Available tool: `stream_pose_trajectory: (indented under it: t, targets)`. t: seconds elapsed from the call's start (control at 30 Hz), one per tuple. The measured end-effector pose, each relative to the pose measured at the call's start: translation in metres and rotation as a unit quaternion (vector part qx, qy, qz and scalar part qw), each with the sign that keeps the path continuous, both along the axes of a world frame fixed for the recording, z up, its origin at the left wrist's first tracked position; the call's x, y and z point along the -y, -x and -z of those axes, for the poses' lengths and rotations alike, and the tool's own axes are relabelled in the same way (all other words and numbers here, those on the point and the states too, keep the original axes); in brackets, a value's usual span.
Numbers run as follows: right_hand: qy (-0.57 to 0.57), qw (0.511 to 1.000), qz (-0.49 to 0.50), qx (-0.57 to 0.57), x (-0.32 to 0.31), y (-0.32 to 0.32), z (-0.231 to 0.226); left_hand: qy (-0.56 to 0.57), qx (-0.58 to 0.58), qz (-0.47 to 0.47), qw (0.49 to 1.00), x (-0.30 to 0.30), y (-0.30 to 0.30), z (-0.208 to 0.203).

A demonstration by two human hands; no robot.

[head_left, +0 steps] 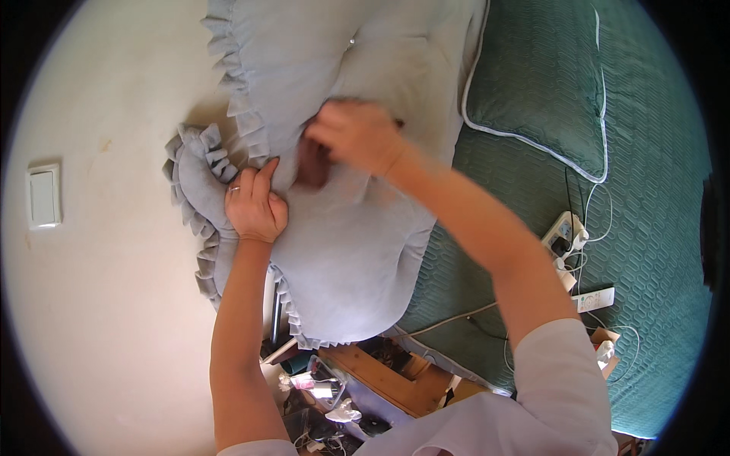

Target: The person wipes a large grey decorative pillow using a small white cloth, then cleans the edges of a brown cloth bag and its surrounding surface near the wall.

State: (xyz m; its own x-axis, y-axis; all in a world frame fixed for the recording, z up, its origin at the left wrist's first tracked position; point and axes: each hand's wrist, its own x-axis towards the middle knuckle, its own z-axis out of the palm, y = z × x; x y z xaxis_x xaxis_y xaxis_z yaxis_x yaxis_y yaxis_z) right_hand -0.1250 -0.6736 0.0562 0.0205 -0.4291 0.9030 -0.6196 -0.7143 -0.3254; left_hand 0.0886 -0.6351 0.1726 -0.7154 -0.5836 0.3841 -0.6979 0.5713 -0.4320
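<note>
A large grey tufted cushion (342,258) with ruffled edges stands along the wall, at the head of the bed. My left hand (257,205), with a ring on one finger, is closed on the cushion's left edge, beside a narrow ruffled flap (204,166). Over the cushion's middle, my right hand (353,135) is closed around a dark reddish-brown cloth (312,161). Motion blurs both that hand and the cloth. The cloth lies against or just above the grey fabric; which of the two I cannot tell.
A green pillow (536,91) with white piping rests on the green quilted bedspread (646,228) at right. There, a white power strip (564,234) with cords lies near a white remote (595,299). Below the cushion is a cluttered wooden cabinet (388,380). A switch (43,196) is on the wall.
</note>
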Motion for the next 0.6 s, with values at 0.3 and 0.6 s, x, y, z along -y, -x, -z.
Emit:
stream_pose_trajectory:
  t: [0.3,0.6]
  targets:
    - [-0.237,0.908,0.264,0.224,0.009,0.115,0.081,-0.009,-0.011,0.02,1.0,0.001,0.005,0.004]
    - [-0.005,0.999,-0.034,0.024,-0.025,-0.003,0.035,-0.008,-0.012,0.008,1.0,-0.001,-0.004,0.003]
